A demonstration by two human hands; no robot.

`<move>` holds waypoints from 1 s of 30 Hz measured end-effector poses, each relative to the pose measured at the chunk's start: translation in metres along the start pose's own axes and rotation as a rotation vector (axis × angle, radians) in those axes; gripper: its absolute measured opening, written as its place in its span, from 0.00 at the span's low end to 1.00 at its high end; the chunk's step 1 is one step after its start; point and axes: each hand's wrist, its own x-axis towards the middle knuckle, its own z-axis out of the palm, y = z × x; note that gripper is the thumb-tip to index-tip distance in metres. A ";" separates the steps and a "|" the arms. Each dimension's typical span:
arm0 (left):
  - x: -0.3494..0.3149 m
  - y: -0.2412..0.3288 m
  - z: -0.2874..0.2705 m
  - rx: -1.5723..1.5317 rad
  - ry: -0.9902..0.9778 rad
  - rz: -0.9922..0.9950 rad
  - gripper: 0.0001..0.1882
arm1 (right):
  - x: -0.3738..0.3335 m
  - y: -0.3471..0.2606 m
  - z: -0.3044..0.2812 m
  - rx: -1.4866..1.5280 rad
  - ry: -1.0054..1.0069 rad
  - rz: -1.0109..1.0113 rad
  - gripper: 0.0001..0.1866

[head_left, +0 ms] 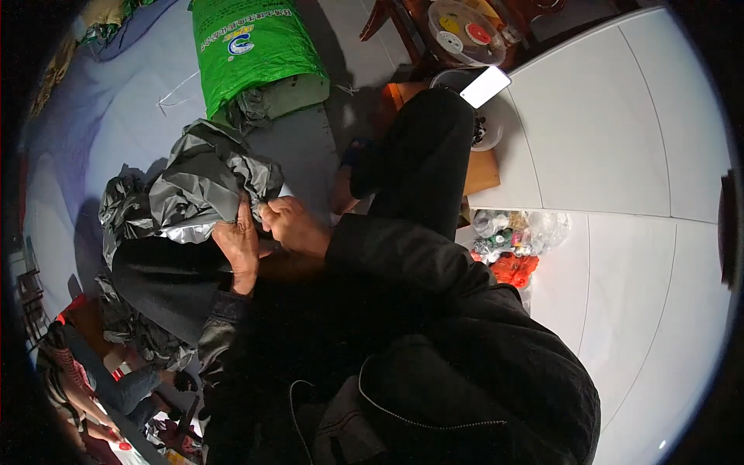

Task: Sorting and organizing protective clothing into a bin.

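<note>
A crumpled silver-grey sheet of shiny fabric [198,182] is draped over my bent left knee, and its folds hang down to the left. Its right edge is gathered between my two hands. My left hand [239,242] is closed on this edge, thumb pointing up. Close beside it, my right hand [296,226] has its fingers curled, pinching the same edge. Whatever small thing may be between the fingertips is hidden. Beyond the fabric, a green woven sack [252,54] lies with its mouth toward me, and grey material [248,108] shows in its opening.
At the far right are a round tray [465,35] with coloured pieces and a white phone-like slab [486,87] over a clear tub [488,132]. Plastic bags of small parts [511,232] lie right of my legs. Another person [77,380] sits at the lower left.
</note>
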 end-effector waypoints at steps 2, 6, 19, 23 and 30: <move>0.001 0.000 0.001 0.034 -0.021 -0.001 0.17 | 0.003 0.003 -0.005 0.058 0.020 -0.139 0.12; 0.002 -0.008 0.003 -0.082 0.077 0.129 0.17 | 0.022 -0.018 -0.046 -0.057 -0.268 0.030 0.12; 0.003 -0.016 0.003 -0.076 0.003 0.019 0.17 | 0.023 -0.023 -0.052 -0.099 -0.286 -0.053 0.11; 0.002 -0.013 0.002 -0.003 -0.016 -0.022 0.16 | 0.013 -0.023 -0.031 0.038 -0.157 0.148 0.09; -0.001 -0.016 -0.001 0.072 0.010 0.107 0.12 | 0.006 -0.014 -0.003 -0.045 -0.157 0.063 0.08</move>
